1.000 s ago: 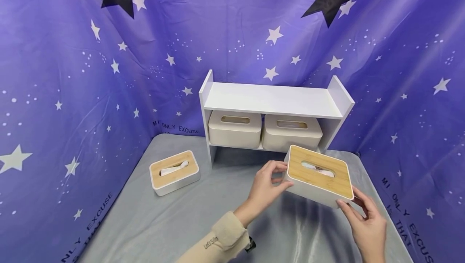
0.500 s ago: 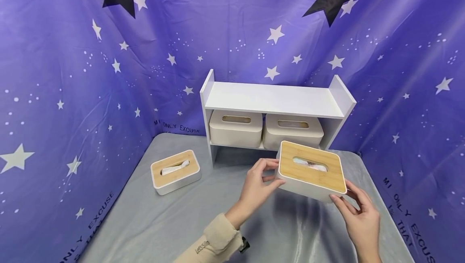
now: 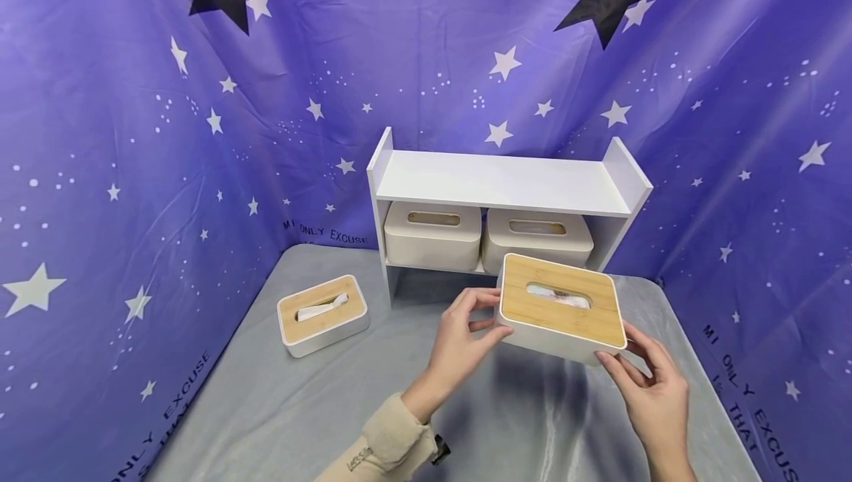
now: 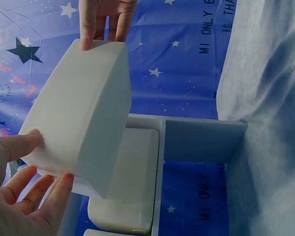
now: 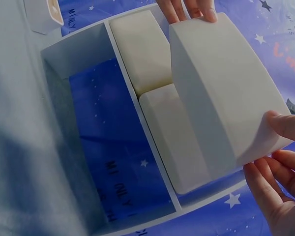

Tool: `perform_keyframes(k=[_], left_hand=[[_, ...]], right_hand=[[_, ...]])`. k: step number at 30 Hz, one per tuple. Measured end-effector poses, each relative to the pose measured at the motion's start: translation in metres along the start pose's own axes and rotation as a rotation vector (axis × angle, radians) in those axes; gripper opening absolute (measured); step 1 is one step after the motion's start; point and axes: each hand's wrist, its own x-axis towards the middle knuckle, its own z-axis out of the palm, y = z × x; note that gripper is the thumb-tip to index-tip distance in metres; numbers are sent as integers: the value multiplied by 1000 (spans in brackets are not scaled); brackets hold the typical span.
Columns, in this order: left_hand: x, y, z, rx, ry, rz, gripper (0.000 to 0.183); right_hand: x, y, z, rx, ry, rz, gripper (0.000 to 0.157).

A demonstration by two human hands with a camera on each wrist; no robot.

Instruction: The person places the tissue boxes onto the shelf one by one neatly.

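Note:
A white tissue box (image 3: 562, 302) with a bamboo lid is held up in front of the shelf, tilted so its lid faces the head camera. Tissue shows through the slot in its lid. My left hand (image 3: 462, 341) grips its left end, thumb on the front side and fingers behind. The right hand (image 3: 652, 389) holds the opposite end in the same way. In the left wrist view the box's plain white side (image 4: 73, 103) shows between both hands. A second bamboo-lidded tissue box (image 3: 323, 316) stands on the table at left, a tissue poking from its slot.
Behind the held box stands a white two-tier shelf (image 3: 499, 179). Two cream tissue boxes sit side by side on its lower tier, one at left (image 3: 433, 242) and one at right (image 3: 535, 242). A grey cloth (image 3: 319, 408) covers the table. Purple starry curtains (image 3: 426, 60) hang around it.
Both hands have carried the tissue box leftward and slightly upward, now overlapping the right cream box's lower edge. The other box and shelf have stayed put.

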Motion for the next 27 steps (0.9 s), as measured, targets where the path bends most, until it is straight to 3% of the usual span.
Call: perform_keyframes(k=[8, 27], left_hand=[[0, 4, -7, -9, 26, 39, 33], [3, 12, -25, -72, 57, 37, 35]], right_hand=[[2, -8, 5, 18, -16, -1, 60], [16, -16, 17, 149, -75, -97, 60]])
